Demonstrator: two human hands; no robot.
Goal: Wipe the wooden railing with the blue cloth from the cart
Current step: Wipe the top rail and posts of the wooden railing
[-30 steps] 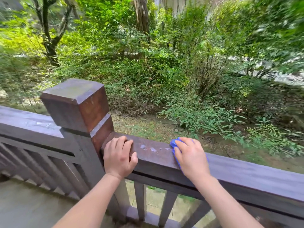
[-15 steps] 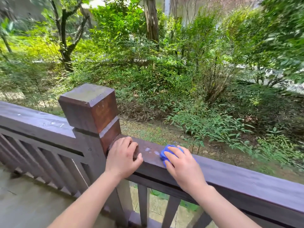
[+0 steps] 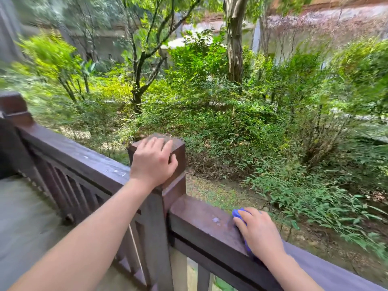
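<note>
A dark brown wooden railing (image 3: 201, 225) runs across the lower view, with a square post (image 3: 178, 152) in the middle. My right hand (image 3: 259, 234) presses a blue cloth (image 3: 238, 213) flat on the rail's top, right of the post; only the cloth's edges show under the fingers. A few pale spots (image 3: 216, 219) lie on the rail just left of the cloth. My left hand (image 3: 152, 162) rests on the post's cap, fingers draped over its top and thumb on the near face. The cart is out of view.
A second rail section (image 3: 73, 156) runs left to another post (image 3: 12, 108), with pale spots (image 3: 115, 171) near the middle post. Slats stand below the rails. A paved floor (image 3: 25, 223) lies at lower left. Shrubs and trees fill the ground beyond.
My left hand has moved from the rail up onto the post's cap. The view has swung up and left. My right hand keeps the cloth on the rail near the pale spots.
</note>
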